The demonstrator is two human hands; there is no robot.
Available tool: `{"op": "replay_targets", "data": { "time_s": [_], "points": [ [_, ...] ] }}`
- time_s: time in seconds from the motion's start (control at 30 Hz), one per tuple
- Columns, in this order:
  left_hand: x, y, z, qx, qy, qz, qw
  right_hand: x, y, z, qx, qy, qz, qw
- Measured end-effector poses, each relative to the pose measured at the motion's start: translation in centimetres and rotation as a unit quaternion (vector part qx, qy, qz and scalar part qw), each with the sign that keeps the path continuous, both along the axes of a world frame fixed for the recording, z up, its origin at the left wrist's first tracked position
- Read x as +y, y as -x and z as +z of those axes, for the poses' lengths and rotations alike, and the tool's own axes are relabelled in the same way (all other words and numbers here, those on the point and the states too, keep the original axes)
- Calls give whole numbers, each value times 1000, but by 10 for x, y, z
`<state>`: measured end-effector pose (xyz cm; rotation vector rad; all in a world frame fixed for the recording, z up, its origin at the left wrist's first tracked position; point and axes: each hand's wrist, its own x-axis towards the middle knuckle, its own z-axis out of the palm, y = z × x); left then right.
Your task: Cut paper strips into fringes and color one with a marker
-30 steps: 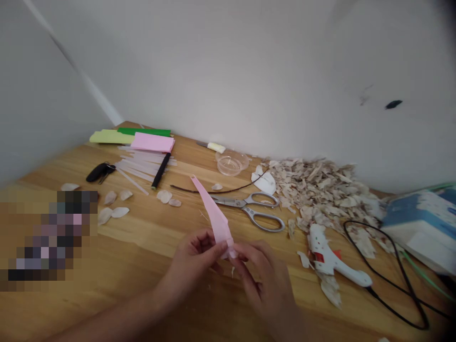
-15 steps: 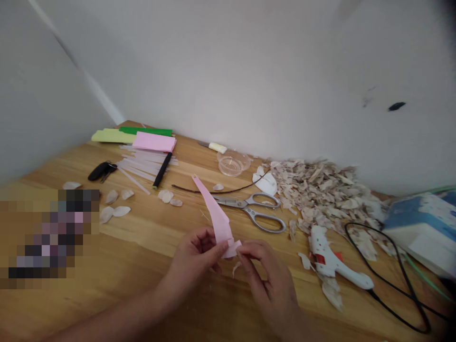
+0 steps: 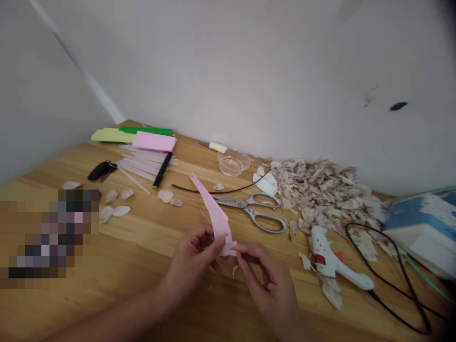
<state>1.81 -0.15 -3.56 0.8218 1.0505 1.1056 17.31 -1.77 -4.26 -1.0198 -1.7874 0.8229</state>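
Left hand (image 3: 190, 266), right hand (image 3: 267, 280) — both pinching pink paper (image 3: 213, 213).

The light is soft and even, and the wall (image 3: 228, 61) behind the counter (image 3: 135, 294) looks pale and slightly grey. Its source cannot be told. Shadows under the hands (image 3: 228, 275) are faint and diffuse, and no hard glare shows. The pink paper (image 3: 215, 218) looks slightly soft. The wide lens bends the wall corner (image 3: 81, 76) into a slant, the top-right and bottom-right corners darken, and a coarse pixelated patch (image 3: 50, 232) blots the counter's left side.
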Motion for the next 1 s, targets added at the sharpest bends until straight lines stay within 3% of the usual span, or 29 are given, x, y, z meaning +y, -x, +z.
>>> {"op": "replay_targets", "data": {
  "time_s": [0.23, 0.5, 0.7, 1.0],
  "points": [
    [1, 0, 1, -2, 1, -3, 1000, 3, -2, 2, -36, -57, -2, 998],
    [-1, 0, -2, -10, -2, -14, 1000, 0, -2, -3, 5, 19, -38, 999],
    [-1, -2, -2, -3, 2, -13, 1000, -1, 1, -2, -6, 7, -65, 998],
    [1, -2, -5, -59, 22, -33, 997, 3, 1, -1, 18, -1, -16, 1000]
  ]
}}
